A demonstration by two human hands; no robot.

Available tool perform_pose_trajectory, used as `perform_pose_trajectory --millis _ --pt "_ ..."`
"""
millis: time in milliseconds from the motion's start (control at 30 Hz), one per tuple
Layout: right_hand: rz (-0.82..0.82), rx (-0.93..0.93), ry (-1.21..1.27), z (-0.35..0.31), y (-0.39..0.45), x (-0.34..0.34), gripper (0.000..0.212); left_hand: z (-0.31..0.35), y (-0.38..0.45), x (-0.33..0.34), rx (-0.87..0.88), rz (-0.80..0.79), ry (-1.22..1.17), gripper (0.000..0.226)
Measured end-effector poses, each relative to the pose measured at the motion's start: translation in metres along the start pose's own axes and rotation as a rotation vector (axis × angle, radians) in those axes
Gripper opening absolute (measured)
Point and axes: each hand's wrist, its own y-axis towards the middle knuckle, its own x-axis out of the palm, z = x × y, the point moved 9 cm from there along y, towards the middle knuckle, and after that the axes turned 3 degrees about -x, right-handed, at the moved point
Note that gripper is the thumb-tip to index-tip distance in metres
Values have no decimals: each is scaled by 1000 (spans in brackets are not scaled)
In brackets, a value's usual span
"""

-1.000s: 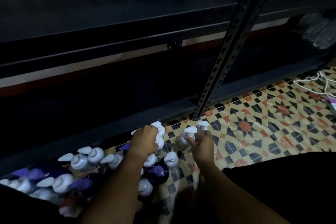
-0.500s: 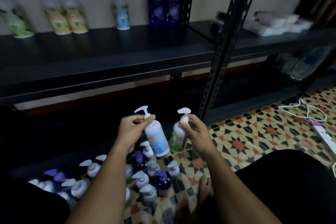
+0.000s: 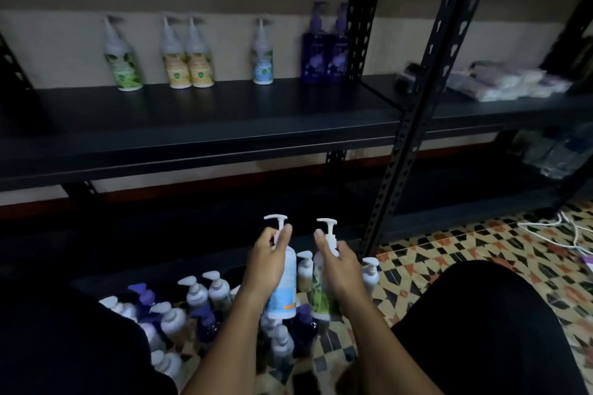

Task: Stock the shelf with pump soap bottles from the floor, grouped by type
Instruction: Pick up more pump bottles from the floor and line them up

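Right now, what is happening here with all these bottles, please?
A person is stocking a shelf with soap bottles taken from the floor. The left hand holds a blue-labelled bottle and the right hand holds a green-labelled bottle, both raised above the bottles on the floor. The shelf already has one green bottle, two yellow ones, one blue and two purple, grouped by colour.

I see matt black perforated metal shelf [image 3: 199, 125] w/ glossy plastic pump bottles [image 3: 189, 64]; smooth patterned floor tiles [image 3: 475, 250]; clear plastic-wrapped packs [image 3: 503, 83] at right.
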Motion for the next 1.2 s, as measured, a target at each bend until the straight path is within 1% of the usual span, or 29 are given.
perform_pose_trajectory --millis 33,133,167,233,300,367,500,533,633,667,767,867,933,1000,1067,1133,1200 --pt "-16 26 10 3 -1 1 48 -2 -4 1 -15 -21 -26 51" --pt "-53 75 -27 11 1 3 73 -5 -9 -1 -45 -67 -23 71" --pt "-61 58 -44 13 4 4 71 -5 -9 -4 -56 -64 -12 76" --pt "-65 33 -42 11 6 4 55 -9 -7 -10 -109 -58 -10 82" --pt "-72 37 16 7 4 2 50 -15 -6 -14 -170 -44 -64 83" --pt "-88 43 70 10 4 3 51 -18 -6 -19 -185 -12 -120 72" --pt "-12 45 169 14 6 -1 65 -12 -8 -25 -134 38 -209 41" --pt "-13 38 191 16 6 0 63 -13 -9 -24 -138 36 -250 34" --pt "-60 10 248 18 5 3 41 -21 -11 -17 -169 -6 -361 9" --pt "-78 3 241 18 4 5 37 -22 -11 -15 -159 -19 -349 7" --pt "-117 8 223 17 1 11 33 -19 -10 -13 -113 -23 -216 14" --pt "-137 13 217 22 1 17 39 -12 -14 -8 -76 -36 -205 15" --pt "-128 -3 208 22 -1 17 40 -11 -16 -5 -71 -53 -215 37" --pt "-129 -39 183 21 -1 15 51 -14 -17 -3 -70 -50 -178 61" --pt "-139 -58 173 24 1 14 67 -19 -15 -3 -77 -52 -193 74" --pt "-113 -43 190 27 3 11 75 -25 -13 -6 -91 -23 -235 78" --pt "-56 -24 211 29 5 6 77 -30 -12 -12 -98 32 -276 73"
